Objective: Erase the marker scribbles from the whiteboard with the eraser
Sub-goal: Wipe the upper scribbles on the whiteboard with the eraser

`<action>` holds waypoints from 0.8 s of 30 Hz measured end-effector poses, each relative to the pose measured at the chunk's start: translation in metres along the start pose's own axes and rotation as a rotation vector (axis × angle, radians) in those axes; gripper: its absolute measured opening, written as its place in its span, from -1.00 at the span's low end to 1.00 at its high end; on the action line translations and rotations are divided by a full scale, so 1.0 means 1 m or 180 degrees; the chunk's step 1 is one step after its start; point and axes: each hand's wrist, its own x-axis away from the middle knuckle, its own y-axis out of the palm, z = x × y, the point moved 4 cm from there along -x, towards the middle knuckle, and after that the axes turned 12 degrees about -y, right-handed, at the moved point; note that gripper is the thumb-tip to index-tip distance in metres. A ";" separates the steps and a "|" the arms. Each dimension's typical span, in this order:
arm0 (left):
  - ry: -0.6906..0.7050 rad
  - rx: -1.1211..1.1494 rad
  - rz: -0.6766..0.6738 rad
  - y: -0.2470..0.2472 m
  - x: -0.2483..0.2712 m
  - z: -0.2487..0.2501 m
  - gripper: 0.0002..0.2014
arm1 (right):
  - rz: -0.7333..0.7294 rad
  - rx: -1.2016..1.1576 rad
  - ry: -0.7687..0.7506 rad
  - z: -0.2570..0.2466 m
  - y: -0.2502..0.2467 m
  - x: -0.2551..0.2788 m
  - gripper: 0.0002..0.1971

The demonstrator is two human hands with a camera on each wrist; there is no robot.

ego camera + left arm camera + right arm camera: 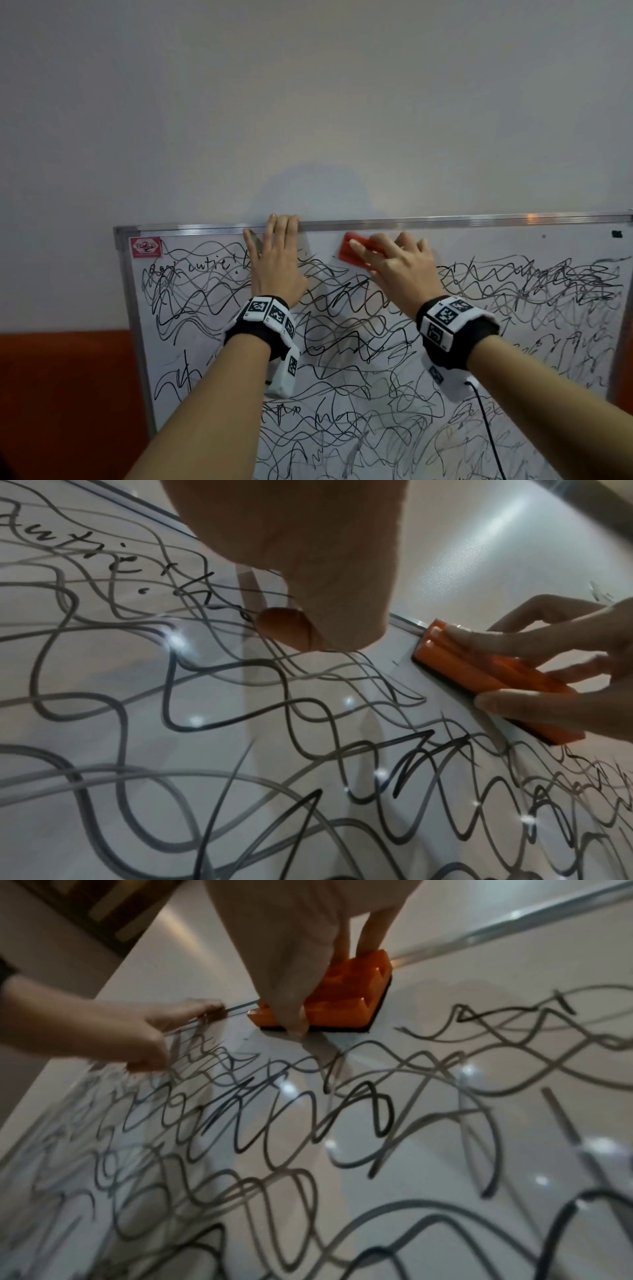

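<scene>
1. Black marker scribbles (359,342) cover nearly all of the whiteboard (513,445), thickest nearest the person and running up almost to the top edge; only a thin strip under the top frame looks clean, so the erasing seems barely begun.
2. Both forearms reach up from the bottom of the head view, each with a black wrist band (260,325) carrying square printed markers; a black cable (486,421) hangs from the right one.
3. Further up, the left hand (277,260) lies flat on the board with straight fingers, their tips at the metal top frame (445,221). It holds nothing and appears to steady the board.
4. To its right, apart from it, the right hand (400,263) grips the orange eraser (352,251), fingers laid over its back and thumb curled along its lower edge, as the left wrist view shows.
5. The eraser sits pad-down on the board just below the top frame, its long axis slanting from upper left to lower right.
6. The relation that matters: the scribbles lie directly below the eraser and to both sides, so a downward or sideways stroke would meet ink at once; the right hand is the one placed for it.
7. Farthest off are a red sticker (145,247) in the board's top left corner and the pale wall (308,102) above.
</scene>
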 end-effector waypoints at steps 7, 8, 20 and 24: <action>-0.0042 0.0052 -0.0044 0.005 0.000 0.002 0.02 | -0.0189 -0.0068 -0.0223 -0.002 0.001 0.018 -0.32; -0.0036 0.0048 -0.0042 0.004 0.001 0.001 0.03 | -0.0146 -0.0053 -0.0046 0.004 0.000 0.016 -0.31; -0.0064 0.0017 -0.0030 0.004 0.000 0.001 0.03 | -0.0112 -0.0153 0.0431 0.013 -0.012 0.005 -0.30; -0.0088 0.0054 -0.0046 0.003 0.001 0.001 0.01 | -0.0246 -0.0198 -0.0035 -0.007 0.001 0.024 -0.31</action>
